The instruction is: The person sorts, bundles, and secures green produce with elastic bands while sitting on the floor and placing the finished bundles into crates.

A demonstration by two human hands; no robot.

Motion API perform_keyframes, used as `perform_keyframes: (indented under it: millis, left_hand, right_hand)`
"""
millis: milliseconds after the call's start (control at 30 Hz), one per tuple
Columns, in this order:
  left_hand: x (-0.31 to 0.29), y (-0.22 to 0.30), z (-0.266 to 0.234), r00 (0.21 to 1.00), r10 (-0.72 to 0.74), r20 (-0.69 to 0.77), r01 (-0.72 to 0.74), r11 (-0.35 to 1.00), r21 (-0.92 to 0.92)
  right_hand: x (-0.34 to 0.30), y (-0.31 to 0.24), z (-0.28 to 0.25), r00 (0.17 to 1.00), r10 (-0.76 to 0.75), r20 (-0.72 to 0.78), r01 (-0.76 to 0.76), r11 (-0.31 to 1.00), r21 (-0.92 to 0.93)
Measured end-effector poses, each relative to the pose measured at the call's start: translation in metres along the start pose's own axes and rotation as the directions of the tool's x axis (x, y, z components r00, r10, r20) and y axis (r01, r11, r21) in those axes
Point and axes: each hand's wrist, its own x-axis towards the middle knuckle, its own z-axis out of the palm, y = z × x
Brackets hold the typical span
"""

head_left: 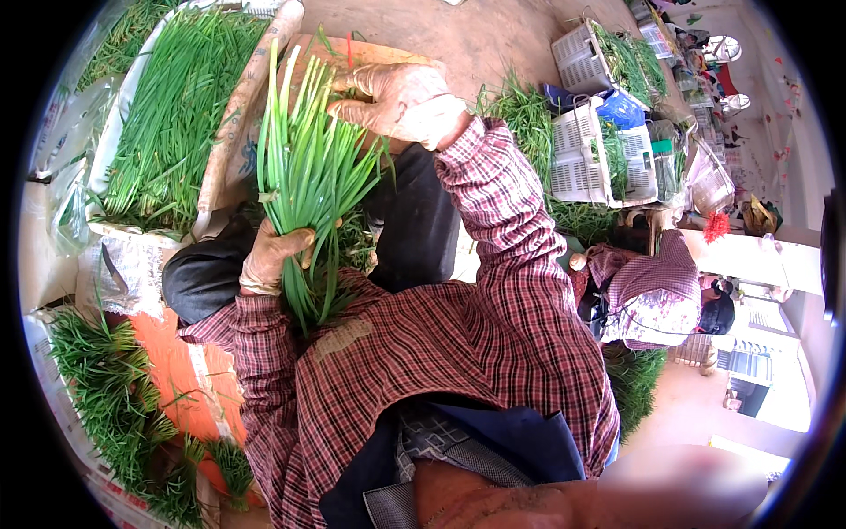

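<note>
A bunch of garlic chives [308,167] stands upright before my chest, pale stem ends at the top and green leaves hanging below. My left hand [278,256], in a thin pale glove, is closed around its lower part. My right hand [401,101], gloved likewise, is at the right side of the pale stems. Its fingers reach left and are parted, with the tips right beside the stems; whether they touch is hard to tell. Behind this hand lies a wooden board [397,55], partly hidden by the hand and the bunch.
A long white crate [115,145] of cut chives stands at the far left. More chives [101,379] lie near left beside an orange surface [185,379]. White plastic baskets [577,154] with greens are at the right, where another person [648,286] in a checked sleeve sits.
</note>
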Motion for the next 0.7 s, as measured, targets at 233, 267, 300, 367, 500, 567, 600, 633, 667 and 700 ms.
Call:
perform_keyframes:
  millis: [233, 267, 300, 367, 500, 567, 600, 633, 667, 700]
  left_hand:
    - [0.000, 0.005, 0.001, 1.000, -0.028, 0.004, 0.028, 0.998, 0.052]
    - [-0.002, 0.002, -0.002, 1.000, -0.023, 0.004, 0.023, 0.999, 0.044]
    - [-0.001, 0.000, -0.006, 1.000, -0.018, 0.012, 0.017, 0.999, 0.035]
    - [-0.001, 0.002, -0.008, 1.000, 0.017, -0.003, -0.017, 1.000, 0.023]
    - [0.002, 0.018, 0.010, 0.985, 0.057, -0.165, -0.058, 0.998, -0.002]
    - [-0.003, 0.018, 0.004, 0.968, 0.054, -0.244, -0.067, 0.997, -0.046]
    - [0.001, 0.020, 0.005, 0.969, 0.059, -0.242, -0.072, 0.996, -0.046]
    - [0.001, 0.022, 0.009, 0.956, 0.066, -0.285, -0.081, 0.996, -0.043]
    - [0.002, 0.023, 0.007, 0.960, 0.065, -0.272, -0.089, 0.993, -0.075]
    - [0.005, 0.024, 0.007, 0.965, 0.062, -0.253, -0.094, 0.989, -0.113]
  right_hand:
    - [0.023, 0.010, 0.007, 0.993, -0.114, 0.018, 0.112, 0.918, -0.379]
    - [0.026, 0.025, 0.006, 0.996, -0.081, -0.039, 0.057, 0.901, -0.429]
    - [0.025, 0.020, -0.002, 0.994, 0.016, -0.107, -0.062, 0.896, -0.439]
    - [0.018, 0.015, -0.028, 0.975, 0.089, -0.202, -0.144, 0.949, -0.279]
    - [-0.012, 0.037, -0.040, 0.982, 0.188, -0.006, -0.186, 0.977, 0.104]
    - [-0.024, 0.012, -0.035, 0.909, 0.103, 0.404, -0.329, 0.773, 0.543]
    - [-0.030, 0.008, -0.029, 0.819, 0.184, 0.543, -0.492, 0.711, 0.502]
    - [-0.030, 0.001, -0.027, 0.819, 0.211, 0.533, -0.434, 0.836, 0.336]
    - [-0.027, 0.008, -0.018, 0.800, 0.272, 0.535, -0.465, 0.844, 0.267]
    - [-0.027, 0.012, -0.010, 0.776, 0.340, 0.531, -0.502, 0.843, 0.193]
